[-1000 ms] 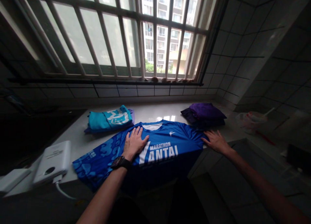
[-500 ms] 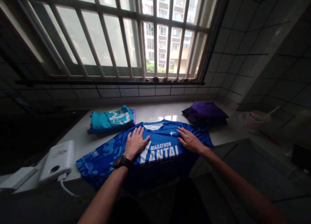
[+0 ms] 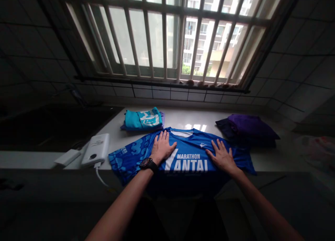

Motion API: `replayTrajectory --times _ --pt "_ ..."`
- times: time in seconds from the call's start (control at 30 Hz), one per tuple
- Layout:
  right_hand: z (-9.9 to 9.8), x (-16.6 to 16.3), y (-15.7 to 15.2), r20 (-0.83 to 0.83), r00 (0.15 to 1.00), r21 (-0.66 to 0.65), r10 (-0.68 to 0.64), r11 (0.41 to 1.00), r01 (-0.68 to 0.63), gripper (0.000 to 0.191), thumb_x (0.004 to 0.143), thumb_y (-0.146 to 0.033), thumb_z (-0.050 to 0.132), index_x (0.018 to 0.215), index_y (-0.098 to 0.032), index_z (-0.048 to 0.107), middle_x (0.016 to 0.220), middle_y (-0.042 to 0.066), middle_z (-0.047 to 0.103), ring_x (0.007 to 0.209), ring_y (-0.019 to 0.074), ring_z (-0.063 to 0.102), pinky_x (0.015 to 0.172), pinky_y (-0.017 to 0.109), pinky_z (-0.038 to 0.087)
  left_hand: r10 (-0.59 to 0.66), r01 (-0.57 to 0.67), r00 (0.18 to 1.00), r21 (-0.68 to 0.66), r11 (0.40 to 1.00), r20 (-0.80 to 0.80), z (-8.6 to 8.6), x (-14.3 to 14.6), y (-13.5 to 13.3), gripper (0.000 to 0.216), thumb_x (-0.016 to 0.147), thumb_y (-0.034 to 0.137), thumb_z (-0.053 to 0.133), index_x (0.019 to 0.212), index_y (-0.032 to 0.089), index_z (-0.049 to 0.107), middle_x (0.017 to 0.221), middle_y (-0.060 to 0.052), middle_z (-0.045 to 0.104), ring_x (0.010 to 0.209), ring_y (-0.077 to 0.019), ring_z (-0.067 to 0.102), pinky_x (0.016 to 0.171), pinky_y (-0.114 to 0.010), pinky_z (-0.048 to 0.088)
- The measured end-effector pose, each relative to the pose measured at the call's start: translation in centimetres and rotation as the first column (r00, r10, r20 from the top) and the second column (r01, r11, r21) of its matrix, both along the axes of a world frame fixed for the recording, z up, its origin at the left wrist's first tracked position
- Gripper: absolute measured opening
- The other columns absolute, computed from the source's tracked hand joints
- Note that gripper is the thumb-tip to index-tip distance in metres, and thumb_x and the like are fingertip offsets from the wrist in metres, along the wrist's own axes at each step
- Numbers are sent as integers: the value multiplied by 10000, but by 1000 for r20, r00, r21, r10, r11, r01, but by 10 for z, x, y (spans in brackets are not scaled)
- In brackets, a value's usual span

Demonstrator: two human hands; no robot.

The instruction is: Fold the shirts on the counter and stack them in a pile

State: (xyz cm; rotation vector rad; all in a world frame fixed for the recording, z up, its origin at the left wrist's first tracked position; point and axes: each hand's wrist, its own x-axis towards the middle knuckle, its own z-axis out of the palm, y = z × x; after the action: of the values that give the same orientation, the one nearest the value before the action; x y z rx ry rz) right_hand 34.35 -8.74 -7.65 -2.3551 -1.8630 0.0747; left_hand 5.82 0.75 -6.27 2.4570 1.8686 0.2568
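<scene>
A blue T-shirt (image 3: 188, 180) with white "MARATHON YANTAI" lettering lies spread front side up, its collar toward the window. Its lower part hangs over the counter's front edge into shadow. Flat on the chest beside the collar rests my left hand (image 3: 162, 147), fingers spread, a dark watch (image 3: 148, 164) on that wrist. My right hand (image 3: 222, 156) lies on the other side of the chest, below the small white bird logo, with its fingers spread too. Neither hand grips the cloth.
Folded turquoise clothing (image 3: 133, 120) sits at the back left of the counter (image 3: 180, 116), folded purple and dark clothing (image 3: 251, 126) at the back right. A white power bank (image 3: 96, 148) with a cable and a white box (image 3: 67, 157) are near the left front edge, by a dark sink (image 3: 52, 126).
The camera view has turned, so the scene sits further right. My right hand has come down flat with its fingers spread wider; my left hand stays at the same place on the shirt.
</scene>
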Motion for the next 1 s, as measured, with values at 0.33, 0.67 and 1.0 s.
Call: replayTrajectory --times 0.33,0.67,1.0 --pt "-4 15 0 14 1000 31 -21 999 20 803 1005 -637 228 1616 -117 262 1694 161 187 1564 319 179 1221 632 181 -13 13 1000 21 1000 5 1 0 0 749 979 534 340 1570 75 362 1660 -161 307 1548 -304 264 1245 -471 219" --pt "-7 12 -2 -13 1000 34 -26 999 27 787 1006 -629 243 1615 -131 265 1692 176 185 1563 338 168 1210 652 179 -24 24 999 19 1000 -28 1 -1 1 746 983 535 324 1572 78 361 1661 -158 308 1549 -303 262 1242 -466 225" --pt "23 54 -21 -163 987 447 -11 891 84 517 991 -374 280 1372 -130 530 1357 206 615 1278 286 572 1134 442 398 -26 27 998 22 999 -62 1 1 4 752 990 521 309 1573 48 342 1665 -171 291 1546 -321 263 1235 -479 231"
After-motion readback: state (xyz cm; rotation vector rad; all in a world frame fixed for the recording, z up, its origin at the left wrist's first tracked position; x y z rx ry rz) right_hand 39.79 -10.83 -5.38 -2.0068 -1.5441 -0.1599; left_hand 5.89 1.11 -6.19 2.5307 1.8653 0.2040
